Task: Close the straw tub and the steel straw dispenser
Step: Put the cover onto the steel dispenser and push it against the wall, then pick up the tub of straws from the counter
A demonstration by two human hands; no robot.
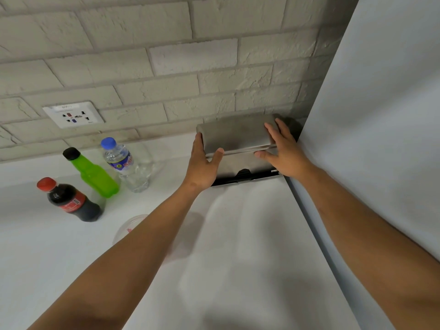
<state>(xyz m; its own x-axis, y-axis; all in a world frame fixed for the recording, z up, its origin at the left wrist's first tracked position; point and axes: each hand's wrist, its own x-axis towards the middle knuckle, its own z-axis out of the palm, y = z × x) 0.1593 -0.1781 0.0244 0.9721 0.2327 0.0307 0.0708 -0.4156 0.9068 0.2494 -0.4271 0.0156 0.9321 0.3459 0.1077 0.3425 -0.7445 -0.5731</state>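
the steel straw dispenser (238, 148) stands at the back of the white counter (238, 234), against the brick wall (166, 55) and just beside a pale upright panel (381, 115) on the right. its lid (234, 134) lies on the body and looks nearly seated, with a thin seam along the front edge. the left hand (202, 160) cups the lid's left end, fingers (198, 141) wrapped round the side and thumb across the front lip. the right hand (283, 148) lies spread and flat on the lid's right part, thumb along the front edge; neither hand pinches, both press. to finish this step well, the pressure should judgeably be even at both ends and directed straight down, so the lid does not rock or skew, with thumbs kept clear of the seam. the dark slot (245, 178) at the base should stay unobstructed. the straw tub (129, 228), a clear round container, sits near the counter's middle, largely hidden by the left forearm; whether it is closed cannot be told. three bottles stand to the left: a cola bottle (71, 201), a green bottle (92, 172) and a water bottle (126, 163), well apart from the dispenser.
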